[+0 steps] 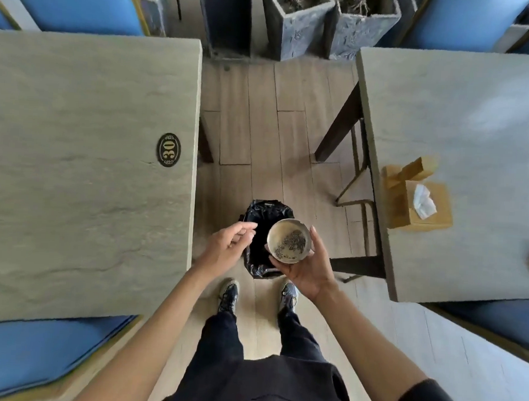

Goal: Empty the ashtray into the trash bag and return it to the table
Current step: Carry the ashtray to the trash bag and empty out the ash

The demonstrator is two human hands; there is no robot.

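Note:
A round metal ashtray (289, 241) with dark ash in its bowl is held level in my right hand (307, 268), fingers wrapped around its rim and underside. It hovers over the right side of a small bin lined with a black trash bag (260, 227) on the wooden floor between two tables. My left hand (228, 249) is at the bag's left edge with fingers loosely curled; whether it pinches the bag's rim I cannot tell. The grey stone table (463, 118) on the right is where a cardboard tissue box stands.
A second grey table (75, 159) with a number 30 plaque (168, 150) is on the left. A brown tissue box (416, 202) sits near the right table's edge. Blue chairs stand at the corners, grey planters (297, 21) at the far end. My feet are just behind the bin.

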